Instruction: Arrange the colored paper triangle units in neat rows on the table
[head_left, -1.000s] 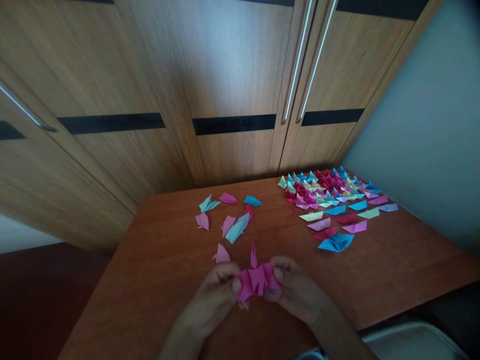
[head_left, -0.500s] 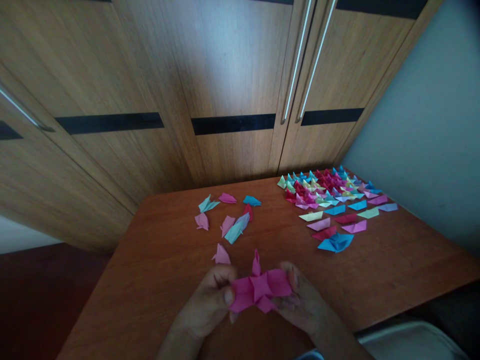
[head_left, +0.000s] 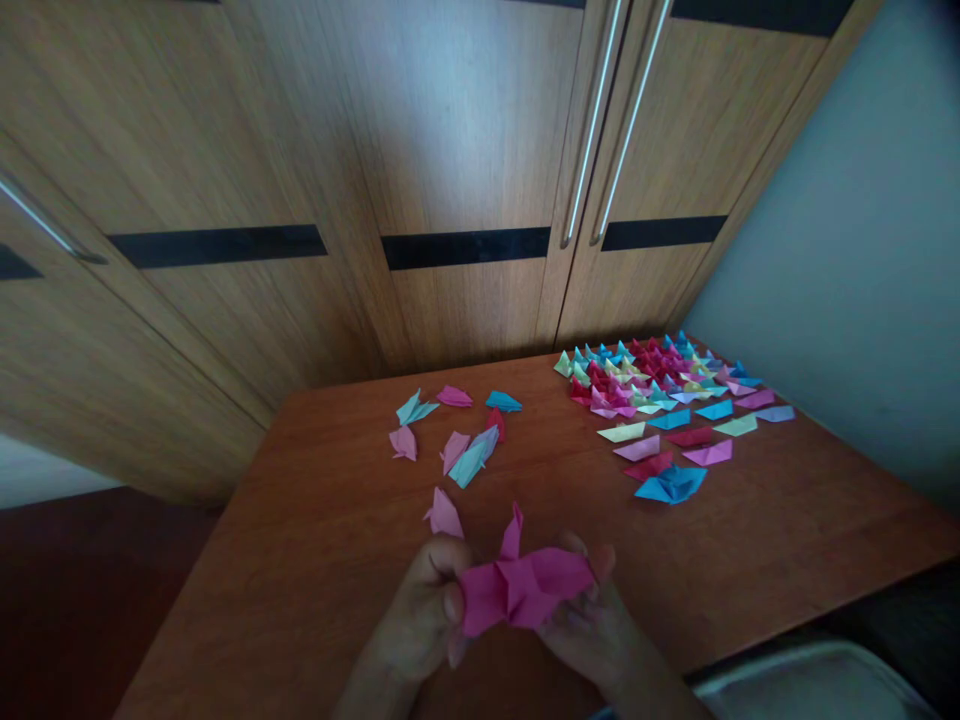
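A pink origami crane (head_left: 521,590) with broad spread wings and one upright point is held between both hands above the table. My left hand (head_left: 421,607) pinches its left wing between thumb and fingers. On the other side, my right hand (head_left: 589,610) is closed on the right wing, its fingers partly behind the paper. Just beyond my left hand lies a light pink folded paper piece (head_left: 445,512). A mint folded paper piece (head_left: 469,462) and several other folded papers lie farther back.
Rows of small colourful folded papers (head_left: 637,375) fill the table's far right corner. Nearer stands a blue folded paper piece (head_left: 672,484). Wooden cabinet doors (head_left: 465,310) rise behind the brown table (head_left: 315,520), and a chair (head_left: 810,685) is at lower right.
The pink crane's right wing has tilted and its middle looks differently shaped. My right hand has shifted slightly, with its fingers now more behind the paper.
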